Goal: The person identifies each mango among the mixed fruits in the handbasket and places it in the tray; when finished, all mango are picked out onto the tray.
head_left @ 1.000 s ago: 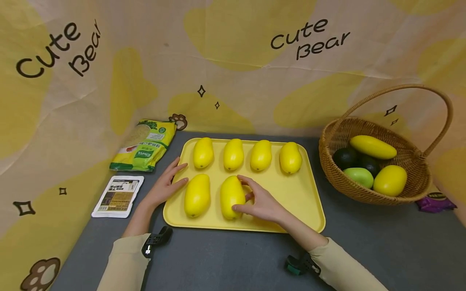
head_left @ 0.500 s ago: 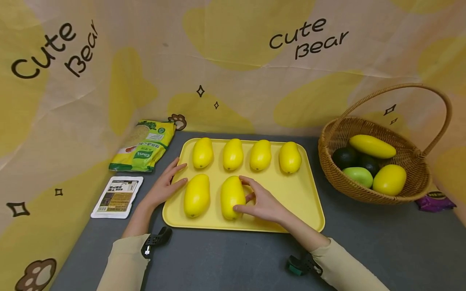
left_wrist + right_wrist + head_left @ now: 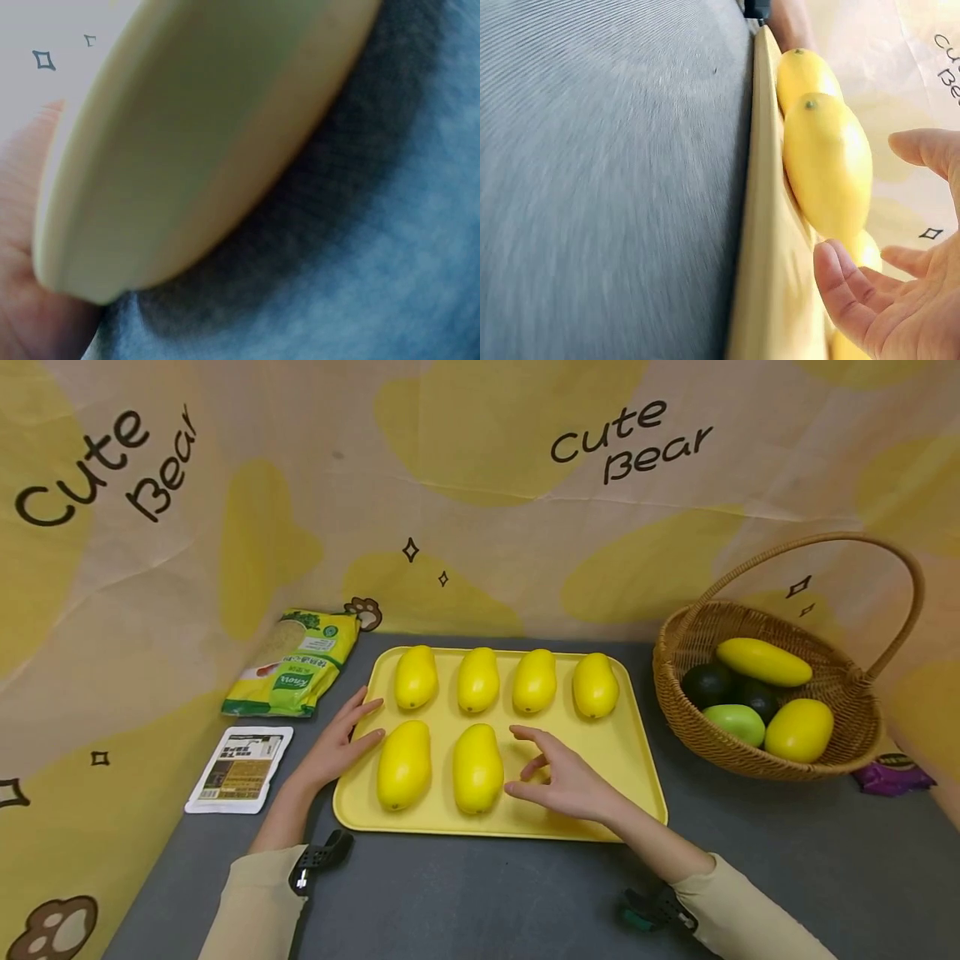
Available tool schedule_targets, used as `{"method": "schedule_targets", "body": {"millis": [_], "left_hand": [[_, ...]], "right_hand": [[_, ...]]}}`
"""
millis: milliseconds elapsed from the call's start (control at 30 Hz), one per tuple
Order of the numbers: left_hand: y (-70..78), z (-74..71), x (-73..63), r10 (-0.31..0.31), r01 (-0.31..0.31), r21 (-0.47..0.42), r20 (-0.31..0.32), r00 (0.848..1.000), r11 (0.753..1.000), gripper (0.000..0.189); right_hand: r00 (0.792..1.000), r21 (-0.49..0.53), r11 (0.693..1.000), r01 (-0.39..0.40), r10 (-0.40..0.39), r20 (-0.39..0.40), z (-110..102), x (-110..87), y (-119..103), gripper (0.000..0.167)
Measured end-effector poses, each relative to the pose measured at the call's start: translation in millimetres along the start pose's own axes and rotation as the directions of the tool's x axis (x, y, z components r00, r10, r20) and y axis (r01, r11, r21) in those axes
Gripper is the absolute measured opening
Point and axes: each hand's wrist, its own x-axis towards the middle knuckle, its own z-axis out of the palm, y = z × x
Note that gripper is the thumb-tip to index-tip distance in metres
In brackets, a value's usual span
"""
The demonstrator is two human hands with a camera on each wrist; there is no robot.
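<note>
Several yellow mangoes lie on a pale yellow tray (image 3: 600, 814), most in a back row. Two are in front: a left mango (image 3: 404, 766) and a right mango (image 3: 478, 769). My right hand (image 3: 566, 781) hovers just right of the right mango, fingers apart and curved, touching nothing; the right wrist view shows a gap between the fingertips (image 3: 829, 255) and that mango (image 3: 829, 161). My left hand (image 3: 335, 745) rests on the tray's left rim with spread fingers, beside the left mango. In the left wrist view the tray's edge (image 3: 195, 150) hides most of that hand.
A wicker basket (image 3: 682, 718) at right holds a green fruit (image 3: 735, 724), dark fruits and yellow ones. Behind it lies a purple packet (image 3: 894, 774). At left are a yellow-green Knorr bag (image 3: 296, 664) and a white flat pack (image 3: 240, 768). A printed cloth stands behind the table.
My right hand has let go of the right front mango and drawn back to the right. That mango stays put. My left hand still rests on the tray's rim.
</note>
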Motion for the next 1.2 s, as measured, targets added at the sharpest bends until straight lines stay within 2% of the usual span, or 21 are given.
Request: {"method": "schedule_targets", "body": {"millis": [133,233,333,433,533,633,767,867,1000,1100,1200], "left_hand": [[-0.3,-0.5,-3.0,-0.002,0.002,-0.001,-0.006,1.000,1.000,0.056],[-1.7,-0.7,-3.8,-0.003,0.003,0.006,-0.011,1.000,1.000,0.056],[-2.4,-1.2,-3.8,-0.002,0.002,0.006,-0.015,1.000,1.000,0.056],[-1.8,-1.8,-4.1,0.000,0.000,0.004,-0.017,1.000,1.000,0.056],[-0.9,-2.4,-4.4,-0.003,0.003,-0.001,-0.011,1.000,1.000,0.057],[0.0,-2.3,-5.1,-0.005,0.005,0.001,-0.009,1.000,1.000,0.058],[0.9,-1.8,-7.3,-0.009,0.009,0.011,-0.012,1.000,1.000,0.057],[1.8,-1.8,-8.3,-0.007,0.007,0.009,-0.013,1.000,1.000,0.057],[2.9,-1.9,-8.0,-0.007,0.007,0.006,-0.012,1.000,1.000,0.056],[2.9,-1.1,-7.2,-0.008,0.009,0.010,-0.012,1.000,1.000,0.056],[1.9,0.0,-5.7,-0.008,0.008,0.011,-0.011,1.000,1.000,0.057]], "right_hand": [[0.998,-0.076,0.995,0.059,-0.058,0.018,-17,-11.5,0,0.072],[0.993,-0.167,0.979,0.119,-0.116,0.028,-32,-21.3,-1,0.061],[0.984,-0.291,0.940,0.178,-0.173,0.041,-50,-31.9,-3,0.047],[0.973,-0.416,0.881,0.226,-0.224,0.055,-70,-42.7,-7,0.032],[0.963,-0.493,0.832,0.255,-0.266,0.047,-93,-52.1,-14,0.023],[0.957,-0.542,0.801,0.255,-0.290,0.023,-121,-58.4,-19,0.018],[0.972,-0.607,0.774,0.179,-0.235,-0.014,-162,-63.4,-21,0.017],[0.988,-0.657,0.748,0.095,-0.152,-0.029,-193,-63.9,-18,0.018],[0.999,-0.697,0.717,-0.007,-0.026,-0.037,-230,-60.1,-7,0.022],[0.996,-0.692,0.716,-0.087,0.085,-0.036,-254,-57.2,4,0.030],[0.981,-0.700,0.696,-0.158,0.192,-0.030,-272,-56.2,19,0.039]]}}
